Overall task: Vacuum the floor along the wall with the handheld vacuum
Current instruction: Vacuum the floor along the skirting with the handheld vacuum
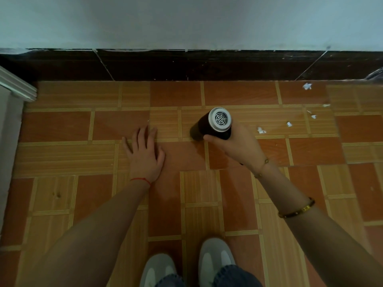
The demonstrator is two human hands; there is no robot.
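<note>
My right hand (234, 145) grips the handheld vacuum (214, 126), a dark cylinder with a white vented end cap facing up at me; its lower end points down at the tiled floor (186, 183). My left hand (145, 151) lies flat on the floor with its fingers apart, holding nothing, left of the vacuum. White paper scraps (261, 130) are scattered on the tiles to the right of the vacuum, with a bigger scrap (307, 86) close to the dark baseboard (186, 66) under the pale wall (186, 21).
A white moulded piece of furniture or door frame (14, 88) stands at the left edge. My two grey shoes (215, 259) stand at the bottom. A grey crumpled thing (376, 74) shows at the far right by the baseboard.
</note>
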